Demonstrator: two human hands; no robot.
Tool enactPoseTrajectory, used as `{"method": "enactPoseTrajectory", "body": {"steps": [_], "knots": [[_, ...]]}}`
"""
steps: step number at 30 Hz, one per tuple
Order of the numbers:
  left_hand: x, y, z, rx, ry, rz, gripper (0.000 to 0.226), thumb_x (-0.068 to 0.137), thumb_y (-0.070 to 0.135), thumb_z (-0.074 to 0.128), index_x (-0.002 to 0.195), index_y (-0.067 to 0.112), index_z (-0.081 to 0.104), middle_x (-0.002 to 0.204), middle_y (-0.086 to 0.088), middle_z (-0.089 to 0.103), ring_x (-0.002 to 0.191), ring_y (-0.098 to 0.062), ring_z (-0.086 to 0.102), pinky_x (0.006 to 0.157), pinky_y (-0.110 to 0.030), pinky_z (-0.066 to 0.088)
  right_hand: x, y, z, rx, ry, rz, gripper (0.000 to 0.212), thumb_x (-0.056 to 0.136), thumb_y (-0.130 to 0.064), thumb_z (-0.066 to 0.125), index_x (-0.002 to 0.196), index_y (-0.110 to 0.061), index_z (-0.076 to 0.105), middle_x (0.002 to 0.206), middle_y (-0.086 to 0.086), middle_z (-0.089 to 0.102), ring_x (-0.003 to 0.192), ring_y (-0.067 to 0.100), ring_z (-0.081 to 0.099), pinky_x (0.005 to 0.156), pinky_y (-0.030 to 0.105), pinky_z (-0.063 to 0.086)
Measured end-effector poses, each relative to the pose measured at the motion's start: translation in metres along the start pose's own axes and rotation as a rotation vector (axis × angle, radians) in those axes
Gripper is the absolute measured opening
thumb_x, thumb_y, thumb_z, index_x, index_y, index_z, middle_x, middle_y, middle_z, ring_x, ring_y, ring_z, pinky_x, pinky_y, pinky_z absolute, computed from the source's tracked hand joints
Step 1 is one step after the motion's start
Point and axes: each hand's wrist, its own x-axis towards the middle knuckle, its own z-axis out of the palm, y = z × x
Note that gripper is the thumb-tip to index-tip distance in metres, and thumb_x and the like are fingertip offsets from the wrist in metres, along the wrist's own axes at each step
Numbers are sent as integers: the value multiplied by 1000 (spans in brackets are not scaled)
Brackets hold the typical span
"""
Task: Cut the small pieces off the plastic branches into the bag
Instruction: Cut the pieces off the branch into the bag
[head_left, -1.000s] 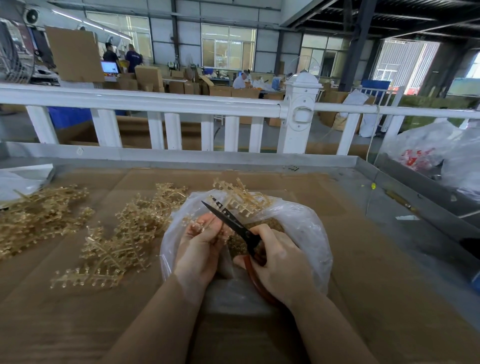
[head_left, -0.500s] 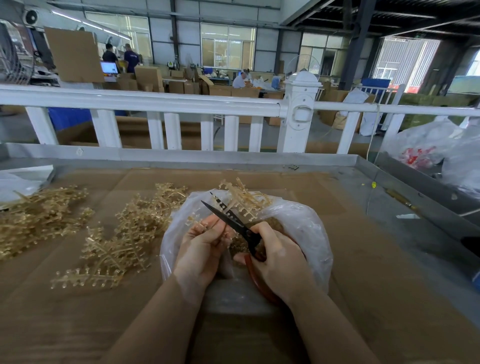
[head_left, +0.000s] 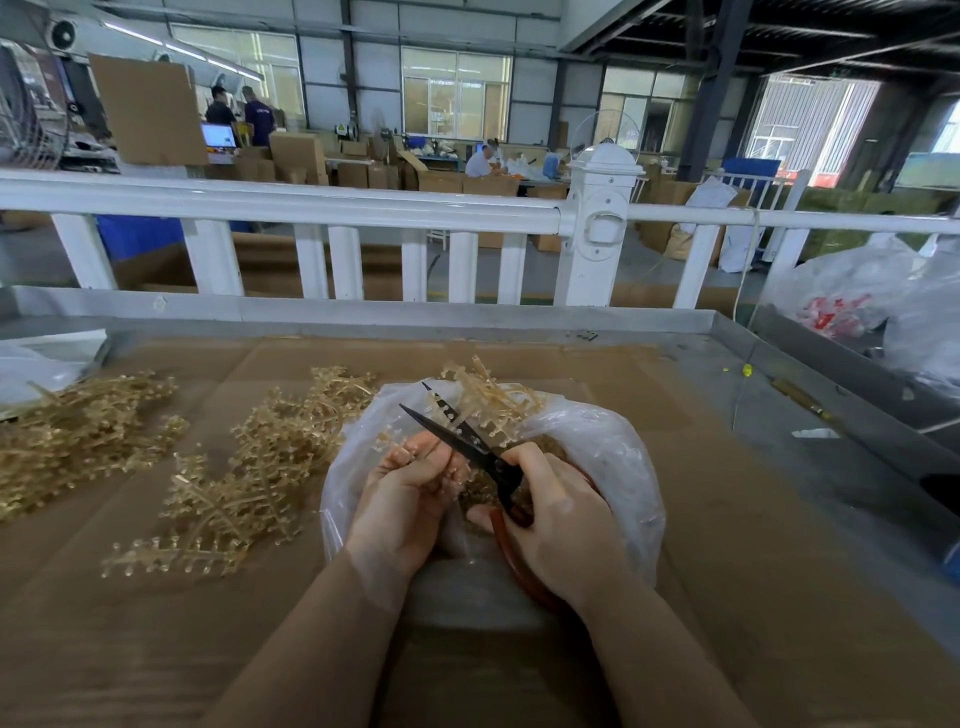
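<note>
A clear plastic bag (head_left: 613, 457) sits open on the cardboard-covered table (head_left: 727, 597), with small golden cut pieces inside. Over its mouth my left hand (head_left: 405, 499) pinches a thin golden plastic branch (head_left: 395, 441). My right hand (head_left: 556, 519) grips black scissors (head_left: 457, 436) by their red handles, blades parted around the branch beside my left fingertips. More golden branches (head_left: 493, 389) poke up at the bag's far rim.
A heap of golden branches (head_left: 244, 467) lies left of the bag, another pile (head_left: 78, 436) at the far left. A white railing (head_left: 363, 213) runs behind the table. Large plastic bags (head_left: 857, 296) sit at the right, past the table's metal rim.
The scissors' blades have stayed parted by the branch and shifted only slightly. My left fingers have adjusted their pinch a little. The bag and piles have not moved.
</note>
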Motion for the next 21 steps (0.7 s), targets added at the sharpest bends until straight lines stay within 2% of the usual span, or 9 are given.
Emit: {"method": "enactPoseTrajectory", "body": {"steps": [2, 4, 7, 12, 14, 16, 18, 19, 21], "knots": [[0, 1, 0, 14, -41, -2, 12, 76, -3, 55, 84, 3, 62, 67, -6, 64, 60, -14, 62, 56, -21, 55, 1, 1, 0, 14, -16, 3, 52, 81, -56, 59, 118, -19, 56, 106, -6, 61, 99, 8, 55, 84, 19, 46], [0, 1, -1, 13, -66, -6, 11, 71, -2, 56, 78, 3, 63, 64, -5, 64, 59, -15, 61, 54, -22, 55, 1, 2, 0, 28, -31, 4, 49, 81, -56, 59, 116, -22, 55, 106, -9, 60, 97, 4, 53, 81, 9, 39], [0, 1, -1, 11, -76, -6, 14, 71, -2, 55, 82, 3, 62, 60, -2, 63, 53, -11, 60, 53, -20, 53, 2, 2, 1, 53, -54, 14, 46, 82, -56, 57, 114, -22, 55, 103, -10, 62, 93, 1, 54, 77, 4, 37], [-1, 2, 2, 2, -56, -26, 24, 73, -3, 54, 96, 1, 60, 69, -4, 60, 66, -15, 54, 70, -25, 47, 3, 3, 3, 55, -58, 2, 47, 83, -54, 54, 115, -19, 56, 101, -6, 65, 93, 7, 60, 81, 18, 49], [-2, 2, 3, -24, -68, -30, 25, 81, -4, 49, 104, 0, 56, 81, -9, 59, 78, -22, 56, 81, -30, 48, 2, 3, 3, 44, -51, 7, 47, 82, -55, 55, 113, -20, 57, 100, -7, 66, 91, 7, 60, 78, 14, 48], [-3, 3, 3, -47, -82, -24, 30, 88, -1, 43, 116, 2, 51, 93, -13, 58, 90, -27, 56, 91, -36, 47, 1, 2, 4, 7, -23, 9, 46, 81, -56, 58, 111, -22, 58, 98, -9, 65, 89, 4, 59, 74, 6, 40], [-3, 2, 3, -59, -57, -8, 28, 94, 2, 40, 119, 0, 53, 99, -16, 63, 83, -24, 61, 75, -31, 56, 0, 3, 3, -19, -16, 7, 50, 79, -60, 58, 113, -23, 57, 101, -10, 63, 92, 4, 56, 76, 6, 36], [-1, 1, 3, -71, -11, 10, 28, 95, 2, 41, 120, -2, 54, 105, -19, 63, 85, -25, 61, 71, -30, 57, 0, 3, 3, -24, -23, 3, 54, 79, -63, 54, 115, -23, 57, 103, -9, 62, 95, 4, 55, 79, 9, 38], [2, 0, 2, -107, 107, 63, 20, 96, 1, 44, 110, -2, 59, 101, -16, 65, 87, -24, 63, 74, -29, 56, 0, 4, 2, -22, -38, -1, 58, 78, -66, 51, 118, -24, 55, 107, -8, 61, 99, 6, 54, 85, 15, 42]]}}
